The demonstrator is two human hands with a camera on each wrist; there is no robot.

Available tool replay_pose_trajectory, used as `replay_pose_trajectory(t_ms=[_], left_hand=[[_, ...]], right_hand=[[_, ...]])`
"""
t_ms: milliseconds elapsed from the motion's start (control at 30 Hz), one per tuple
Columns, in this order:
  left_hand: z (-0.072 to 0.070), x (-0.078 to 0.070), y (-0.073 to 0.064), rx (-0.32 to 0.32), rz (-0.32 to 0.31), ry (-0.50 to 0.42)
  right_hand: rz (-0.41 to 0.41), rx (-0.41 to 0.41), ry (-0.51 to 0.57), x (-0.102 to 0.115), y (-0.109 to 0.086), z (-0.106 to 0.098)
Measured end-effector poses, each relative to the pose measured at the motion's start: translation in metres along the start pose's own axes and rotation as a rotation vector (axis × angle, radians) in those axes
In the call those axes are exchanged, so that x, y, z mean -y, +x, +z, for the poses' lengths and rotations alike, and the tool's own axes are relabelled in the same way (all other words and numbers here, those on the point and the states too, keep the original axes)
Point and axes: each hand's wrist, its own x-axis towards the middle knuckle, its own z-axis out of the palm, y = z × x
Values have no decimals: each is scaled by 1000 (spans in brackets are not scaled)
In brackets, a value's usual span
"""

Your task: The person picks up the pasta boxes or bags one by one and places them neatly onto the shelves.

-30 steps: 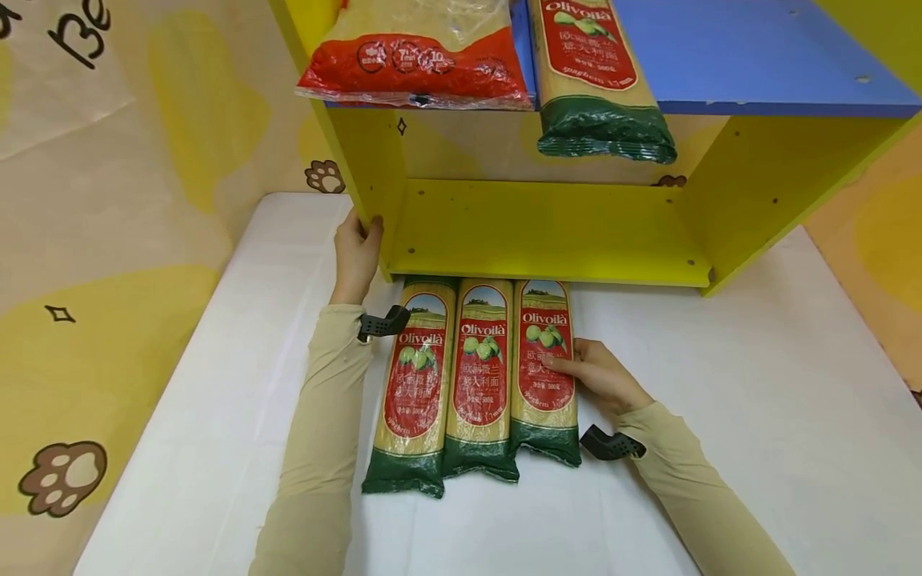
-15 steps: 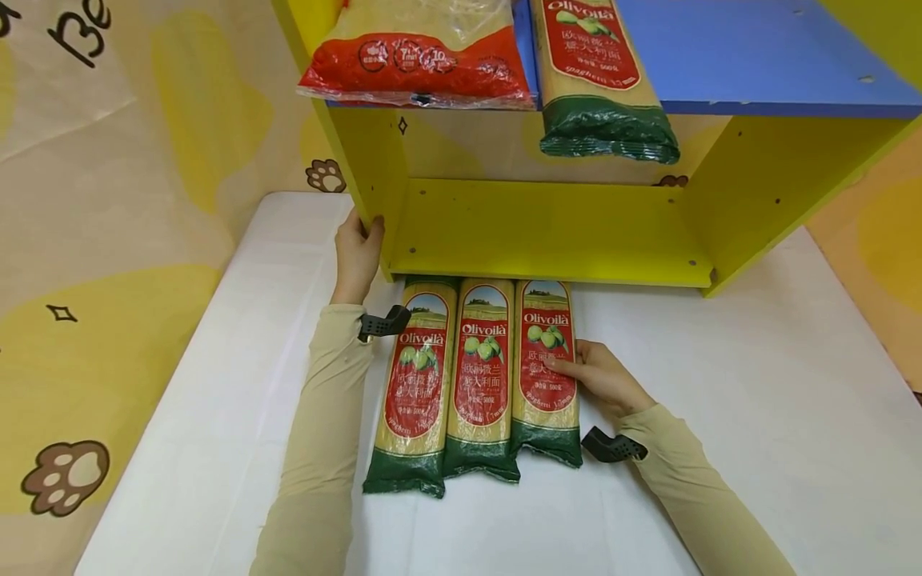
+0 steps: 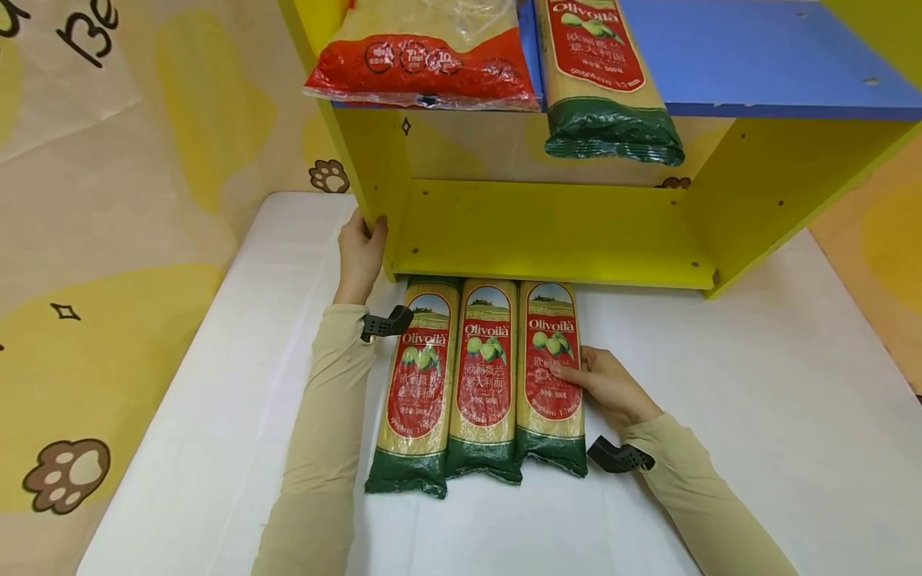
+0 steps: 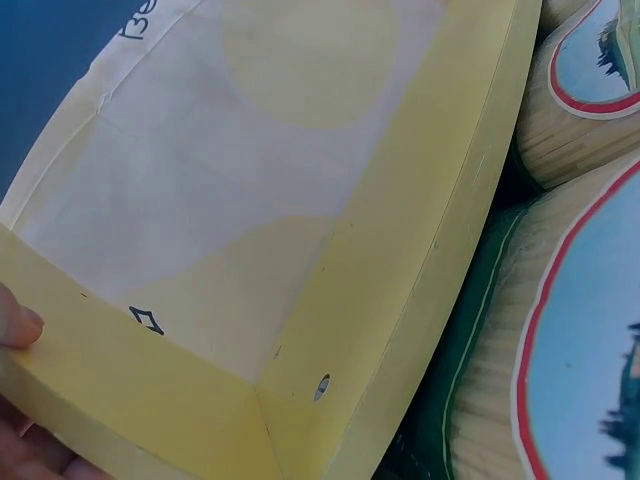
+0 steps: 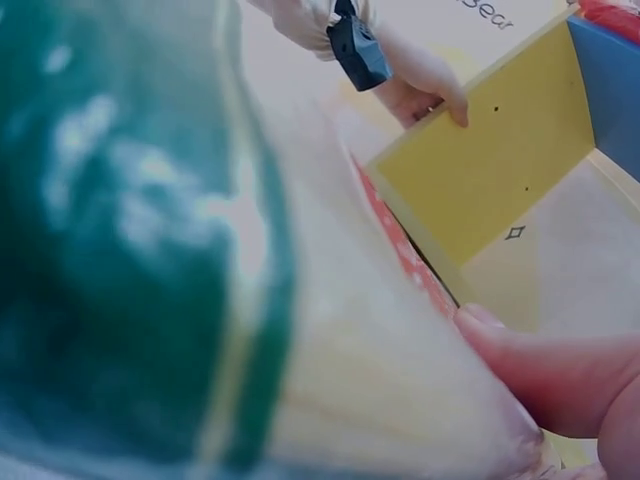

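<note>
Three packs of spaghetti lie side by side at the foot of the yellow shelf unit: a left pack (image 3: 416, 384), a middle pack (image 3: 484, 376) and a right pack (image 3: 551, 384). Their far ends meet the shelf's front edge. My right hand (image 3: 611, 382) holds the right pack by its outer side, thumb on the red label and the other fingers mostly hidden. In the right wrist view that pack's green end (image 5: 130, 230) looms close and blurred. My left hand (image 3: 362, 252) grips the shelf's left side panel (image 4: 120, 390), its thumb on the inner face.
Overhead, a blue shelf board (image 3: 763, 64) carries a red-ended pasta bag (image 3: 425, 64) and another spaghetti pack (image 3: 605, 80) that juts over the edge. Below it is a yellow bottom board (image 3: 555, 232). White cloth (image 3: 756, 416) covers the table.
The right spaghetti pack has shifted slightly toward me and to the right, along with my right hand. My left hand keeps its grip on the panel. The view has shifted a little.
</note>
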Motion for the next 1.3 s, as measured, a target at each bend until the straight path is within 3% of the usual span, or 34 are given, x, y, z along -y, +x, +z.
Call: replay_pose_trajectory(t_ms=[267, 500, 900, 1300], left_hand=[[1, 1, 0, -1, -6, 8], [0, -1, 0, -12, 13, 17], [0, 2, 0, 3, 1, 5], [-1, 0, 0, 8, -4, 1]], right_hand=[[-73, 66, 96, -4, -6, 0], [15, 91, 124, -7, -16, 0], [21, 162, 201, -15, -37, 7], [36, 147, 206, -10, -49, 8]])
